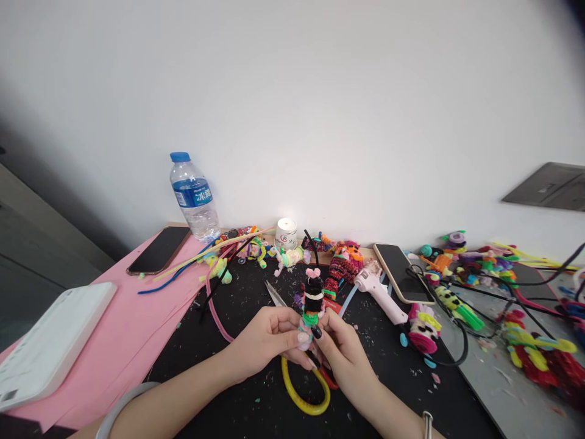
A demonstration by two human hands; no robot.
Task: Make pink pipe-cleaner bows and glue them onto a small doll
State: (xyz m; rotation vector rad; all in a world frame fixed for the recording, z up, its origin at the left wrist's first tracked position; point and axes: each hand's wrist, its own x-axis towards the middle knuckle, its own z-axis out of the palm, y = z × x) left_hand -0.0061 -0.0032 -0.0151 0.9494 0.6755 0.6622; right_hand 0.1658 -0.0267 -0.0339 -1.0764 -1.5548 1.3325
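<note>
Between my two hands stands a small pipe-cleaner figure (pixel 312 300), black on top with a pink tuft, a white band and green and pink lower down. My left hand (pixel 269 338) is closed, its thumb and fingers pinching the figure's lower part from the left. From the right, my right hand (pixel 340 350) grips the same lower part with thumb and fingers. The figure's base is partly hidden by my fingers. Beneath my hands lies a pair of scissors with a yellow handle (pixel 306 402); the blades (pixel 275 294) point up and left.
A pale pink glue gun (pixel 381 296) and a phone (pixel 402 274) lie to the right. Pipe-cleaner figures (pixel 457 262) and cables spread farther right. Behind are a paper cup (pixel 286 233) and a water bottle (pixel 194 198). Another phone (pixel 159 250) and a white box (pixel 55 341) lie left.
</note>
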